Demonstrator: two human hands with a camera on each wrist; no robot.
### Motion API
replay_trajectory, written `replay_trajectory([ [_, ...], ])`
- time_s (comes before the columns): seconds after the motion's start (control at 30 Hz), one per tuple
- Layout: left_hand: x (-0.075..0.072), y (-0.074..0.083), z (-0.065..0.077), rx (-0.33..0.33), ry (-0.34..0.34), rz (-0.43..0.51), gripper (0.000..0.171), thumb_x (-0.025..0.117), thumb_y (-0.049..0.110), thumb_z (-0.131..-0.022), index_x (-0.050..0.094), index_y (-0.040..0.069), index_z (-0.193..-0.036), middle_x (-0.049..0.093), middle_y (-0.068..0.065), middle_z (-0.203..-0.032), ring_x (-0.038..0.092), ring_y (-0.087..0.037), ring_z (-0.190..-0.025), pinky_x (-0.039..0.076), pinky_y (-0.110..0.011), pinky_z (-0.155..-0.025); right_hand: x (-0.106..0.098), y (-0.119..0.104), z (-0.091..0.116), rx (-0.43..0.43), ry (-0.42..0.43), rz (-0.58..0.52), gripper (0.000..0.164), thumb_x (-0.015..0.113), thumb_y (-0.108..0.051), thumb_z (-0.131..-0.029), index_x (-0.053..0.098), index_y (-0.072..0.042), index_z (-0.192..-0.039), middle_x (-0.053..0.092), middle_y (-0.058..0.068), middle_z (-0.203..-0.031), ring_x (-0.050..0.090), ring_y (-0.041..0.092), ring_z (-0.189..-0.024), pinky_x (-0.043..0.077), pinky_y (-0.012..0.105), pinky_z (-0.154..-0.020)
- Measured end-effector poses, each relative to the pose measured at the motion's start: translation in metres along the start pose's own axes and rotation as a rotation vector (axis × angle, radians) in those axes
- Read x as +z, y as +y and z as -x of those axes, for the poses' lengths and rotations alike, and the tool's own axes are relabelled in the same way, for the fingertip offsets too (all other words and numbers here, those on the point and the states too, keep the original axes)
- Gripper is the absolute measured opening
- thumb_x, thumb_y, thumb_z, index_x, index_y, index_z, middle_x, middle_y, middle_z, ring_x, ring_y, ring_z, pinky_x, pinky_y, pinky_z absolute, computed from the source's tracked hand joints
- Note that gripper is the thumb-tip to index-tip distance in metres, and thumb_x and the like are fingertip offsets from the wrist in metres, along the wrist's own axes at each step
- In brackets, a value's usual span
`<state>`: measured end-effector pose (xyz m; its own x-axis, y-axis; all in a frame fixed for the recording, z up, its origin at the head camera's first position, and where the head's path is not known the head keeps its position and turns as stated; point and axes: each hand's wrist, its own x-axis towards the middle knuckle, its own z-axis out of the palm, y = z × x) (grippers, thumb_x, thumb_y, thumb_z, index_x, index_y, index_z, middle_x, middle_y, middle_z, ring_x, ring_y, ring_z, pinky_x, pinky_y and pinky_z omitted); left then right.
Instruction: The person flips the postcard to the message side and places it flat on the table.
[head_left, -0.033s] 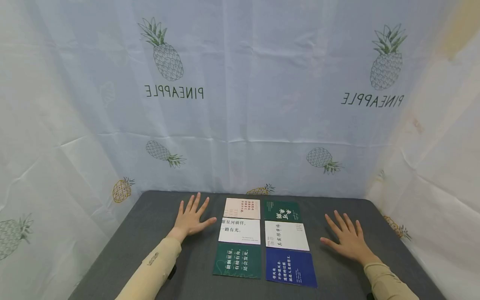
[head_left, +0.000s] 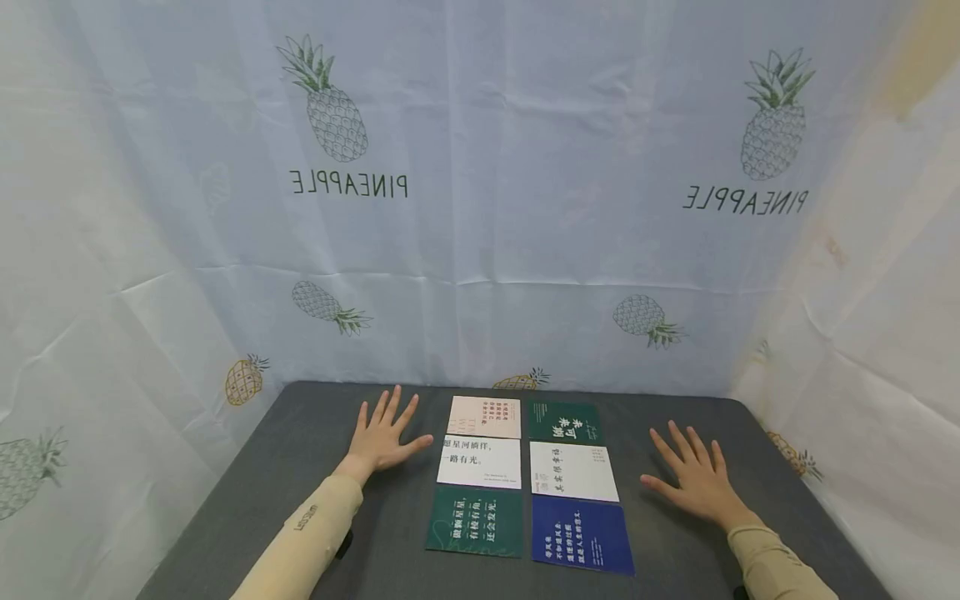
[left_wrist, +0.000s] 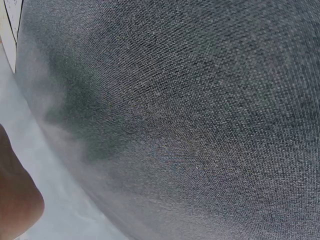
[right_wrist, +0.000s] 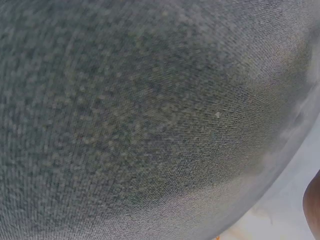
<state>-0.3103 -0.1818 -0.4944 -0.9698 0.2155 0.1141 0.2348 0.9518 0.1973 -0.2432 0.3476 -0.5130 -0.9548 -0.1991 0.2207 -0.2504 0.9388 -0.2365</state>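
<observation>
My left hand (head_left: 381, 439) lies palm down with its fingers spread, left of the cards and holding nothing. On the other side, my right hand (head_left: 697, 482) is likewise flat, fingers apart, with nothing in it. Between them are two columns of printed cards. The left column has a pale pink card (head_left: 485, 417) at the back, a white card (head_left: 479, 462) in the middle and a green card (head_left: 475, 522) in front. On the right are a dark green card (head_left: 565, 422), another white card (head_left: 573, 472) and a blue card (head_left: 582, 535), back to front.
The cards lie on a dark grey cloth-covered table (head_left: 390, 533) with rounded far corners. Pale curtains (head_left: 480, 208) printed with pineapples hang behind it and at both sides. Both wrist views show mostly the grey woven cloth (left_wrist: 200, 110).
</observation>
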Motion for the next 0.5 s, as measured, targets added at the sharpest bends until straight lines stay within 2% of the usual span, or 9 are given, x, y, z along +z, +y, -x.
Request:
replay_trajectory([
  [0.13, 0.0022, -0.0010, 0.0000, 0.006, 0.003, 0.004, 0.091, 0.044, 0.074, -0.079, 0.019, 0.022, -0.150, 0.007, -0.012, -0.158, 0.005, -0.035, -0.145, -0.007, -0.058, -0.112, -0.0005, -0.0006, 0.0015, -0.001, -0.008, -0.004, 0.082, 0.055, -0.056, -0.085, 0.017, -0.025, -0.150, 0.005, 0.016, -0.158, -0.008, 0.038, -0.145, -0.017, 0.062, -0.107],
  [0.33, 0.0031, 0.0007, -0.0014, 0.021, 0.018, -0.001, 0.089, 0.039, 0.076, -0.080, 0.017, 0.025, -0.150, 0.006, -0.010, -0.159, 0.004, -0.034, -0.146, -0.008, -0.057, -0.113, -0.0003, -0.0016, 0.0017, 0.001, -0.012, -0.011, 0.079, 0.055, -0.056, -0.085, 0.024, -0.020, -0.148, 0.008, 0.017, -0.157, -0.005, 0.038, -0.144, -0.015, 0.063, -0.107],
  [0.5, 0.0001, 0.0054, -0.0006, 0.030, 0.023, -0.003, 0.088, 0.042, 0.073, -0.081, 0.020, 0.023, -0.150, 0.009, -0.012, -0.158, 0.007, -0.035, -0.145, -0.007, -0.058, -0.113, -0.0009, -0.0018, 0.0025, 0.001, -0.023, -0.013, 0.079, 0.054, -0.056, -0.086, 0.023, -0.021, -0.149, 0.009, 0.017, -0.157, -0.005, 0.039, -0.144, -0.012, 0.064, -0.107],
])
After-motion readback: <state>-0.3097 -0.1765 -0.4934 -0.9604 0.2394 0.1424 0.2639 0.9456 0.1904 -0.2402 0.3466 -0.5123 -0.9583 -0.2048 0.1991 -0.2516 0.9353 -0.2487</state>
